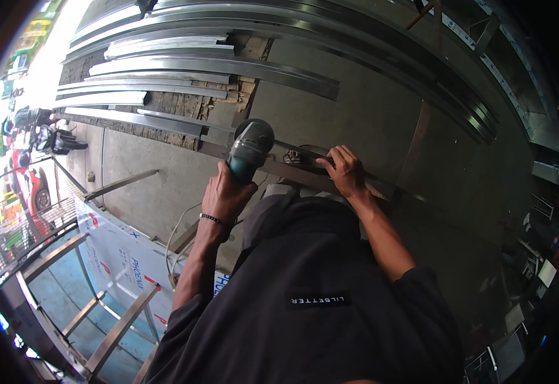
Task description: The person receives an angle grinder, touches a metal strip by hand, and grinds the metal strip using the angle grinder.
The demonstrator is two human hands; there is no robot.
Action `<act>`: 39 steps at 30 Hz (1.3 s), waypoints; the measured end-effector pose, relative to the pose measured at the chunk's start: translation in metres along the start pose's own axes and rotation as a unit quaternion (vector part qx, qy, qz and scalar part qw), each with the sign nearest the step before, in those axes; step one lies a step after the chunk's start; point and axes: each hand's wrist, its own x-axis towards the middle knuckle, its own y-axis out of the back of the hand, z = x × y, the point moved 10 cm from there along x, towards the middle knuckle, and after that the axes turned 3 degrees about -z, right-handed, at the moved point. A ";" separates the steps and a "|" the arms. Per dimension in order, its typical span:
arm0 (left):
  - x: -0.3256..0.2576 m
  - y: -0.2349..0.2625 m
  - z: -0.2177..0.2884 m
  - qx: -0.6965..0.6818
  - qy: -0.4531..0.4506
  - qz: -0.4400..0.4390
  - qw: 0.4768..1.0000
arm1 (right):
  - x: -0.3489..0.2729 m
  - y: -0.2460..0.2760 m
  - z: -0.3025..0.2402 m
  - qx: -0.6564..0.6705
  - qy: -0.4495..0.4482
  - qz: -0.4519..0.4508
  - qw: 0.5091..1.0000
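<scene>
My left hand (226, 195) is wrapped round the teal body of an angle grinder (248, 157). The grinder's round dark head points away from me, over a long metal strip (300, 175) that runs crosswise in front of my body. Whether its disc touches the metal cannot be made out. To the right of the grinder, my right hand (346, 171) has its fingers curled over a thin metal strip lying along there. The undersides of those fingers are hidden.
Long shiny metal profiles (215, 66) lie across a worn wooden board (180, 102) ahead. A metal frame with a film-covered panel (122, 240) stands at left. A pale cable (175, 238) hangs beside my left forearm. Metal frames line the right side; a motorcycle (58, 139) stands far left.
</scene>
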 end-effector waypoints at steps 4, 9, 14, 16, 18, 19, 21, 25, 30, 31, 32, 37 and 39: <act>0.002 0.005 -0.004 0.009 0.028 -0.005 1.000 | -0.003 0.001 -0.003 -0.004 0.013 0.016 1.000; 0.013 0.028 -0.027 0.029 0.008 0.039 0.999 | -0.001 0.004 -0.003 0.017 0.010 0.030 0.999; 0.044 0.071 -0.088 0.044 0.062 0.107 0.991 | -0.002 0.003 -0.005 0.020 0.016 0.031 0.999; 0.052 0.084 -0.097 0.050 0.063 0.121 0.989 | -0.002 0.003 -0.005 0.018 0.014 0.037 0.999; 0.056 0.090 -0.100 0.056 0.066 0.123 0.989 | -0.002 0.002 -0.004 0.010 0.011 0.036 0.999; 0.055 0.090 -0.099 0.055 0.067 0.125 0.988 | -0.002 0.002 -0.004 0.003 0.008 0.034 0.999; 0.046 0.077 -0.083 0.028 0.055 0.093 0.994 | -0.003 0.000 -0.005 0.007 0.010 0.032 0.999; 0.032 0.037 -0.033 0.037 -0.006 0.018 0.999 | -0.004 -0.002 0.000 0.003 0.001 0.028 1.000; 0.030 0.025 -0.027 0.025 -0.008 -0.014 1.000 | -0.001 -0.001 -0.001 0.007 -0.006 0.019 1.000; 0.032 0.030 -0.030 0.016 -0.012 -0.007 1.000 | 0.000 -0.001 -0.002 0.004 -0.008 0.016 1.000; 0.036 0.035 -0.035 0.014 -0.012 -0.008 1.000 | 0.000 0.000 -0.003 0.002 -0.008 0.015 1.000; 0.062 0.102 -0.093 0.028 0.059 0.086 0.994 | 0.000 0.001 -0.002 0.002 -0.017 0.012 1.000; 0.077 0.128 -0.130 0.035 0.074 0.123 0.989 | 0.001 0.000 -0.005 0.007 -0.008 0.013 1.000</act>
